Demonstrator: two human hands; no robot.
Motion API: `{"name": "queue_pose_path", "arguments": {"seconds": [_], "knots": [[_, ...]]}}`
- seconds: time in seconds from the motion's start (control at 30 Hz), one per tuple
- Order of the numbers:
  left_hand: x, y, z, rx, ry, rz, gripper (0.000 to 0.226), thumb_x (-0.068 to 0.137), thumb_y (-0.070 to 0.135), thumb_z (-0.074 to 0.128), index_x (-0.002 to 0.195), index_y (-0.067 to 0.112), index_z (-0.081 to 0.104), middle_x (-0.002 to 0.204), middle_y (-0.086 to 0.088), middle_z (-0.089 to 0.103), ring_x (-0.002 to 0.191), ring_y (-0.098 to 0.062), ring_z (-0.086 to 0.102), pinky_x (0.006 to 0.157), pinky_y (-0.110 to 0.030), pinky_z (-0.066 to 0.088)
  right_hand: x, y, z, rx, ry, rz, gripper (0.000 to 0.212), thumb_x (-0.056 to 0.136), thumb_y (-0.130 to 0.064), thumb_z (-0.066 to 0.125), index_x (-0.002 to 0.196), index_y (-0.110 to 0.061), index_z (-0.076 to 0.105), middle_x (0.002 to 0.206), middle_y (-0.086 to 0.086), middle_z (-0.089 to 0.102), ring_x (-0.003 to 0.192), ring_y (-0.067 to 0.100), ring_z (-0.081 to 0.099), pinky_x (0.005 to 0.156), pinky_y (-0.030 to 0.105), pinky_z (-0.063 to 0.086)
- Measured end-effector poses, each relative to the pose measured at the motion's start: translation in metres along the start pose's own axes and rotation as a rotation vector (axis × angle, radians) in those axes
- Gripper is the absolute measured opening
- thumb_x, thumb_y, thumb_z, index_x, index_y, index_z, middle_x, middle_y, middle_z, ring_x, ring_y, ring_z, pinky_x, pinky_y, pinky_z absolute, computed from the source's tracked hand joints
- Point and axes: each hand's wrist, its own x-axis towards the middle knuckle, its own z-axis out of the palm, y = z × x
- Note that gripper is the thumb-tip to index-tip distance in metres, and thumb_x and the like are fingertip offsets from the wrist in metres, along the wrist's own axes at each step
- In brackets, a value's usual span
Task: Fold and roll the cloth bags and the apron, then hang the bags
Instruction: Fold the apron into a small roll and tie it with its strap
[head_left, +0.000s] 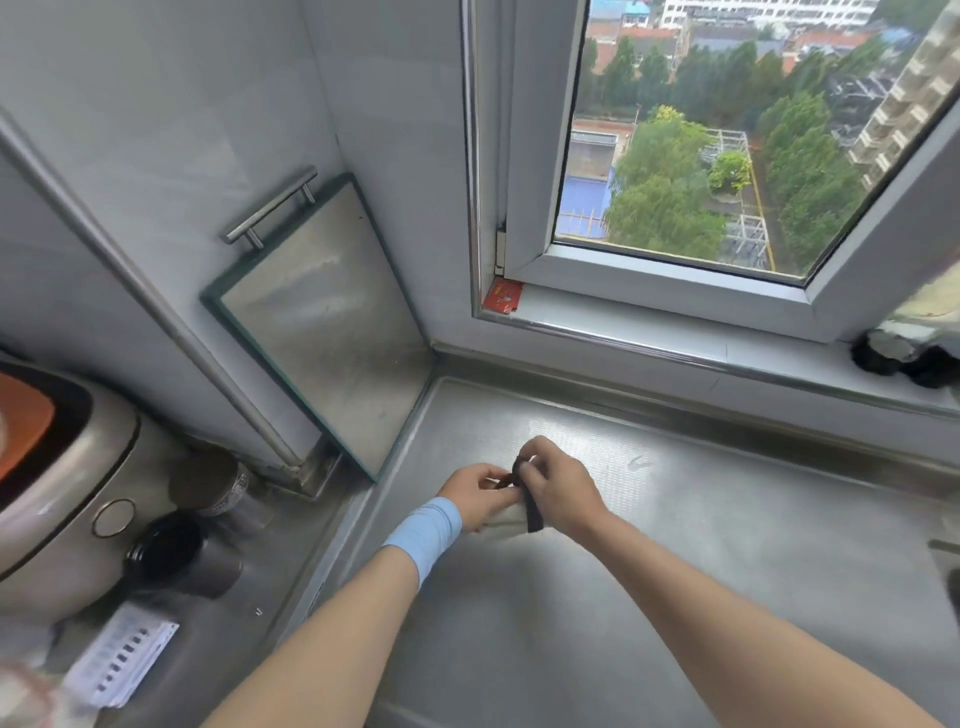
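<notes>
Left grip (475, 493), right grip (558, 486) pinching cloth bag (506, 520)

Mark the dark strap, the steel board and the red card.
strap (533, 514): head view, its loose lower end.
board (322, 322): head view, middle of its steel face.
card (500, 297): head view, its middle.

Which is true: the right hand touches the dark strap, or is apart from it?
Touching. The head view shows the right hand pinching the dark strap with its fingers, no gap.
</notes>
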Motion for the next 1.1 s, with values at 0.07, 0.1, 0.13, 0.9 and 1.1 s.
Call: {"name": "queue_pose_path", "arguments": {"seconds": [0.07,0.1,0.13,0.9,1.1], "knots": [[-0.012,0.015,-0.001,0.048,0.012,0.084,0.04,0.063,0.046,0.072,0.101,0.036,0.064,0.099,0.008,0.064,0.083,-0.005,0.064,0.064,-0.016,0.048,-0.002,-0.013,-0.015,-0.007,0.003,-0.001,0.006,0.088,-0.03,0.05,0.085,-0.032,0.055,0.085,-0.008,0.068,0.082,0.017,0.064,0.078,0.037,0.053],[-0.018,0.022,-0.002,0.071,0.004,0.121,0.04,0.063,0.043,0.072,0.102,0.036,0.064,0.098,0.009,0.063,0.081,-0.003,0.063,0.065,-0.015,0.047,-0.002,-0.02,-0.022,-0.016,0.007,-0.005,0.005,0.088,-0.029,0.05,0.085,-0.03,0.054,0.086,-0.007,0.068,0.083,0.018,0.064,0.079,0.038,0.053],[-0.024,0.028,-0.002,0.096,-0.011,0.156,0.038,0.065,0.04,0.073,0.102,0.035,0.063,0.097,0.009,0.063,0.078,-0.001,0.062,0.066,-0.013,0.046,-0.003,-0.027,-0.029,-0.008,0.008,-0.01,0.005,0.088,-0.027,0.051,0.084,-0.028,0.055,0.085,-0.004,0.069,0.082,0.02,0.066,0.08,0.039,0.054],[-0.125,0.163,-0.054,0.057,0.686,0.509,0.031,0.088,0.043,0.055,0.072,0.017,0.06,0.059,0.003,0.058,0.061,-0.022,0.05,0.057,-0.028,0.042,-0.063,-0.183,-0.119,0.355,0.091,-0.233,0.019,0.079,-0.041,0.076,0.085,-0.023,0.079,0.072,-0.01,0.072,0.052,0.003,0.053,0.044,0.014,0.038],[-0.135,0.228,-0.111,0.142,0.775,0.654,0.03,0.09,0.043,0.055,0.065,0.026,0.058,0.057,0.012,0.058,0.057,-0.01,0.054,0.049,-0.018,0.034,-0.034,-0.254,-0.141,0.321,0.283,-0.367,0.018,0.089,-0.032,0.067,0.078,-0.019,0.073,0.068,-0.01,0.07,0.06,0.001,0.059,0.054,0.015,0.044]]}}
